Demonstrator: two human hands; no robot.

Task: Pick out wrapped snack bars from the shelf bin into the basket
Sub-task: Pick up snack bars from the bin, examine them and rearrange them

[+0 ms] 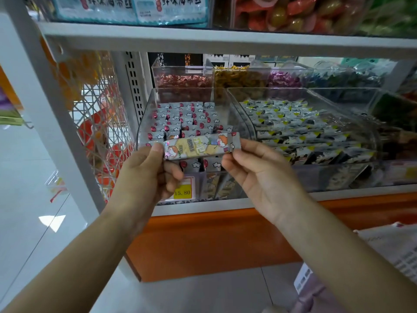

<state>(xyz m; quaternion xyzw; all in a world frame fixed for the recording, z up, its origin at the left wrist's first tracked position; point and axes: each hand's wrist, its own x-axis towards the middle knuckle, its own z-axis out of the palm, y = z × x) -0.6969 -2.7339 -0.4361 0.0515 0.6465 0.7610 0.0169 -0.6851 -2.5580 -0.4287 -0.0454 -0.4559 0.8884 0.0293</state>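
Nearest the lens, at the lower right, made out a pinkish thing (316,297) too blurred to name. Beyond it, reached both bare forearms forward over the orange base panel (214,240) of the shelving. Pinched one wrapped snack bar (200,145) by its two ends: with the left hand (149,168), thumb on top and curled fingers under the left end; with the right hand (259,175), thumb and forefinger closed on the right end, other fingers loosely bent. Held the bar nearly level in the air, just in front of the clear shelf bin (144,118), printed side towards the camera. Behind it, noted rows of red-and-white wrapped bars (187,118) in that bin and a yellow price label (184,192) reading 15.80 on its front, partly hidden by the left hand. Just to the right, found a second clear bin (242,114) of grey packs with yellow tips. Farther back, picked out smaller bins of red sweets (182,80) and gold sweets (234,75). Highest up, spotted teal packets (135,7) on the upper shelf.
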